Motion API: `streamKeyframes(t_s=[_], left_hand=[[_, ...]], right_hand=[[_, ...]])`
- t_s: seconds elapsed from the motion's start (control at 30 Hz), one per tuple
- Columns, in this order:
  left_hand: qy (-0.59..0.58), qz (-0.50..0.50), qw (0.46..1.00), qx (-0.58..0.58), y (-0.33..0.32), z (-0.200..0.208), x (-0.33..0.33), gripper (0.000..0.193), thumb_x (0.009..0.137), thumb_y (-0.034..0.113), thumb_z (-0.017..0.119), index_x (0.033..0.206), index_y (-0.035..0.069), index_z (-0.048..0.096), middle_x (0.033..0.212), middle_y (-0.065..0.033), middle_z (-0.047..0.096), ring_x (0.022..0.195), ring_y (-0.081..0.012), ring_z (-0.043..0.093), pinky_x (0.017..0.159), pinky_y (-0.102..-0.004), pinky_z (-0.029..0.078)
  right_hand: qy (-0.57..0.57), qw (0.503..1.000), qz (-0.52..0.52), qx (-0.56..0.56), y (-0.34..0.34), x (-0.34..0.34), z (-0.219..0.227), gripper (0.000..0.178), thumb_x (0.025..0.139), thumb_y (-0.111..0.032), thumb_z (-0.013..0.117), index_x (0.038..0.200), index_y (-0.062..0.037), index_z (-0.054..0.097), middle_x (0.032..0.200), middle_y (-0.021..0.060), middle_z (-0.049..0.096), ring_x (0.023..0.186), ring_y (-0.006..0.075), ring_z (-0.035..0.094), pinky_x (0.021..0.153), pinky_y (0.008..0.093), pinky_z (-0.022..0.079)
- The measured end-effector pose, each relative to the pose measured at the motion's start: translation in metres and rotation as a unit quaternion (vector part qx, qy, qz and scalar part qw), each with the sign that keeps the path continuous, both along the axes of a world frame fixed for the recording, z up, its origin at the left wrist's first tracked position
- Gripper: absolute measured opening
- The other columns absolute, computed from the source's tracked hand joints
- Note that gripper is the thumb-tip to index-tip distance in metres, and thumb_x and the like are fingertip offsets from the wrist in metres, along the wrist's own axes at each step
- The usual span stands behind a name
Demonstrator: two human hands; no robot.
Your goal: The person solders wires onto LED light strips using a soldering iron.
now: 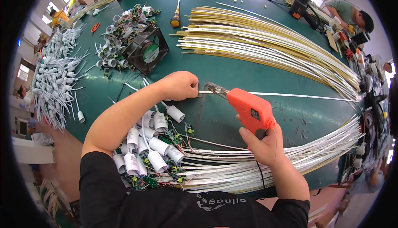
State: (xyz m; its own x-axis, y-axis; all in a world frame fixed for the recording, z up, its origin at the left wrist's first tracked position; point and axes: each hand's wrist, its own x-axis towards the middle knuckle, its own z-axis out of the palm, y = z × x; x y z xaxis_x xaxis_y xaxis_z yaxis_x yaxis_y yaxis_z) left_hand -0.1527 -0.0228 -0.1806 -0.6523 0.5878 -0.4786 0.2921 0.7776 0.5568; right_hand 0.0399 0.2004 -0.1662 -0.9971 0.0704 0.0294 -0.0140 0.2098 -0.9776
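My left hand (182, 85) is closed, its fingertips pinched at the end of a narrow white LED strip (298, 96) that stretches to the right across the green table. Whether wires are also in the pinch is hidden. In my right hand (265, 141) is an orange soldering gun (251, 107), gripped by its handle. Its metal tip (211, 87) points left, just above the strip and a little right of my left fingers. Below my left forearm lies a pile of white lamp sockets (157, 161) with small green circuit boards and wires.
Bundled strips (257, 41) lie at the far side, others (265, 166) near my body. A black fan (147, 50) stands beyond my left forearm, beside more socket parts (124, 29). A screwdriver (175, 16), orange scissors (95, 28) and white corded sockets (58, 74) lie further off. A person (348, 14) works at far right.
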Motion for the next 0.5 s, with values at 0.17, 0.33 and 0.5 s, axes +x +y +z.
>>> streamKeyframes(t_s=[0.17,0.33,0.5], left_hand=[[-0.009,0.008,1.0,-0.012,0.004,0.008,0.002,0.011,0.078,0.014,0.059,0.077,0.004,0.061,0.062,-0.0044,0.056,0.054,-0.0128,0.052,0.051,-0.0293,0.043],[-0.003,0.006,1.0,-0.027,0.004,0.01,0.002,0.013,0.076,0.016,0.061,0.078,0.004,0.064,0.071,-0.0118,0.064,0.067,-0.024,0.06,0.063,-0.0348,0.048],[-0.013,-0.002,1.0,-0.007,0.003,0.004,-0.001,0.011,0.079,0.014,0.059,0.078,0.004,0.062,0.063,-0.0028,0.056,0.055,-0.0118,0.05,0.051,-0.0291,0.042]], right_hand=[[0.01,1.0,-0.002,-0.01,0.01,0.005,0.016,0.043,0.079,-0.005,0.068,0.119,0.0001,0.054,0.104,0.0089,0.065,0.088,0.014,0.058,0.079,0.0284,0.047],[-0.03,0.997,-0.034,-0.069,0.014,0.018,0.023,0.046,0.08,-0.004,0.063,0.124,0.0007,0.052,0.115,0.011,0.063,0.097,0.0123,0.058,0.084,0.0292,0.046],[-0.025,0.995,-0.043,-0.09,0.018,0.019,0.019,0.045,0.081,-0.004,0.065,0.123,0.0009,0.051,0.113,0.0097,0.063,0.098,0.0121,0.057,0.086,0.0281,0.045]])
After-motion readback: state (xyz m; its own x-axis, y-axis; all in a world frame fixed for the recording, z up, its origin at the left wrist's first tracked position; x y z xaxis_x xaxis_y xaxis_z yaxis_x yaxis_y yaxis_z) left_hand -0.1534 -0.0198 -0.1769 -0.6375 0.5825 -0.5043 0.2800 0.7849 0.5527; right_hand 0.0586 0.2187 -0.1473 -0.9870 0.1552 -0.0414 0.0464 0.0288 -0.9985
